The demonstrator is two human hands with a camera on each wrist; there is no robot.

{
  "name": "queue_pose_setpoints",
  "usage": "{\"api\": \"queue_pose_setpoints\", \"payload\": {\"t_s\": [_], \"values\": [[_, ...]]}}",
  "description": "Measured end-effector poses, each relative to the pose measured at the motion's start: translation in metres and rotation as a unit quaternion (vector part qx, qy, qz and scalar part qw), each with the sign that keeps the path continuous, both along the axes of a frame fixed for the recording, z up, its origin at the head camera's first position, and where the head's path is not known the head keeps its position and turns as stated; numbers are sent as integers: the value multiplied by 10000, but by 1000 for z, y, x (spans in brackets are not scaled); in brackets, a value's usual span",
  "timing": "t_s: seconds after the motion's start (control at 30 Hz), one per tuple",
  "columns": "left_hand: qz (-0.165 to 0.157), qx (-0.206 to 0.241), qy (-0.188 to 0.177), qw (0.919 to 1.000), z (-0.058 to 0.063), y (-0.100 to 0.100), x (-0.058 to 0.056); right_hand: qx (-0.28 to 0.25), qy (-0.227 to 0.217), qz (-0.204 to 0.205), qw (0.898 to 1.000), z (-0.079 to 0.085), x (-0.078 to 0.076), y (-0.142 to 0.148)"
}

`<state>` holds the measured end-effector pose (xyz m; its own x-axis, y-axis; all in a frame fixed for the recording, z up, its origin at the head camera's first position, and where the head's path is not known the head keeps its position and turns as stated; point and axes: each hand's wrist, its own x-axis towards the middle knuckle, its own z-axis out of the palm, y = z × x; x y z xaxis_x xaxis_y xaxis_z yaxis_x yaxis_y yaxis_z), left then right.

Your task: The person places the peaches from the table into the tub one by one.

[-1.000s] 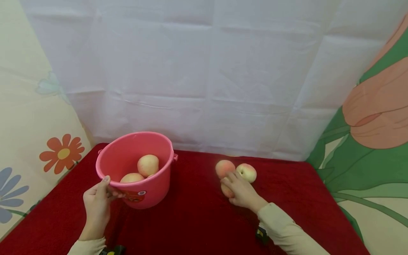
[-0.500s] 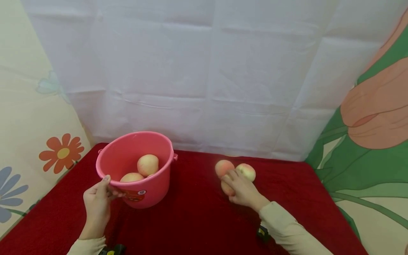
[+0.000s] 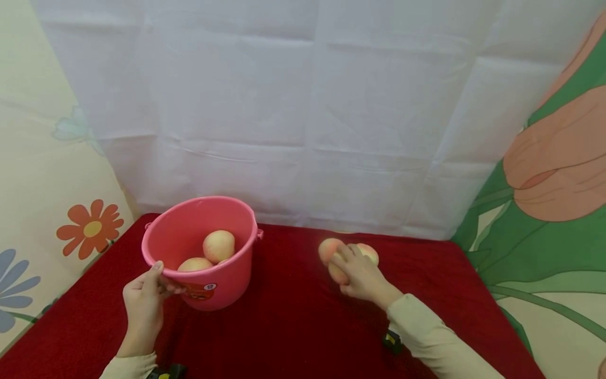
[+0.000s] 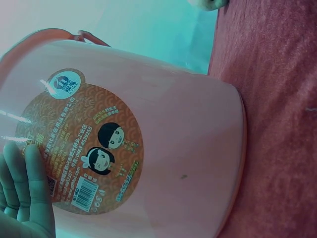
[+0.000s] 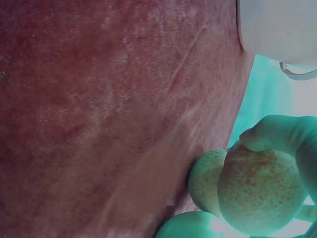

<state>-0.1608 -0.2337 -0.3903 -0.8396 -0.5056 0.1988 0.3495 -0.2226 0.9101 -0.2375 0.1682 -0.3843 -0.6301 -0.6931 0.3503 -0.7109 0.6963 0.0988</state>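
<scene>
A pink bucket [image 3: 241, 271] stands at the left of the red-covered table, two pale peaches [image 3: 219, 246] showing inside. My left hand [image 3: 144, 308] holds its near rim, thumb over the edge and fingers against the outer wall by the round label [image 4: 94, 148]. To the right, my right hand [image 3: 364, 276] grips a peach [image 5: 260, 191], thumb and fingers curled round it. Just behind that one lies a pinkish peach [image 3: 329, 250]. Another, yellowish peach [image 3: 369, 253] is partly covered by the hand in the head view.
Red cloth [image 3: 289, 310] covers the table between bucket and peaches. A white sheet [image 3: 303, 116] hangs along the back edge. Flower-printed panels [image 3: 558, 221] flank both sides. The bucket's handle [image 5: 297, 74] hangs on its outer side.
My right hand has shifted slightly up and right with its fingers round the peach, covering more of the yellowish one. The left hand and bucket stay put.
</scene>
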Motion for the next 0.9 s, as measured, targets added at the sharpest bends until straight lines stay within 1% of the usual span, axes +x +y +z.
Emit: {"api": "queue_pose_setpoints", "payload": {"t_s": [0.03,0.07,0.1,0.17,0.2,0.27,0.3,0.37,0.43,0.5,0.53,0.57,0.63,0.67,0.73,0.77,0.8,0.83,0.9], "values": [[-9,-4,39,10000,-1,0,0,15,-9,-9,10000,1,0,0],[-69,32,176,9998,-2,-1,-1,22,-9,-12,10000,2,0,0],[23,-7,27,10000,1,1,0,35,-3,-14,10000,3,0,-1],[22,-2,-2,10000,2,2,1,60,40,-6,10000,5,0,-1],[61,108,-79,9999,3,3,1,85,69,6,9999,6,-1,-2],[82,131,-193,9997,7,5,3,113,144,30,9998,8,-2,-3],[133,107,-363,9992,9,6,3,127,187,42,9997,9,-3,-3],[138,145,-453,9988,12,7,4,140,278,44,9995,11,-4,-3],[140,164,-478,9986,11,6,4,124,362,-6,9993,13,-4,-3],[107,105,-370,9992,5,2,1,80,415,-73,9991,15,-5,-2],[48,58,-239,9997,-2,-2,-3,57,430,-101,9990,17,-5,-2],[4,16,-103,9999,-12,-7,-7,40,433,-128,9990,18,-5,-2],[-74,-178,15,9998,-31,-20,-16,-11,373,-141,9992,20,-6,-3],[-178,-252,85,9995,-39,-26,-20,-43,345,-126,9993,22,-6,-4],[-249,-263,164,9992,-59,-39,-30,-77,299,-86,9995,25,-7,-6],[-222,-257,139,9993,-64,-42,-32,-89,286,-64,9995,27,-7,-7],[-217,-281,115,9993,-67,-43,-33,-104,279,-34,9996,29,-7,-8],[-174,-218,31,9996,-61,-40,-31,-113,289,-12,9995,30,-8,-8],[-57,20,-116,9999,-42,-27,-22,-105,326,17,9994,33,-8,-9]]}}
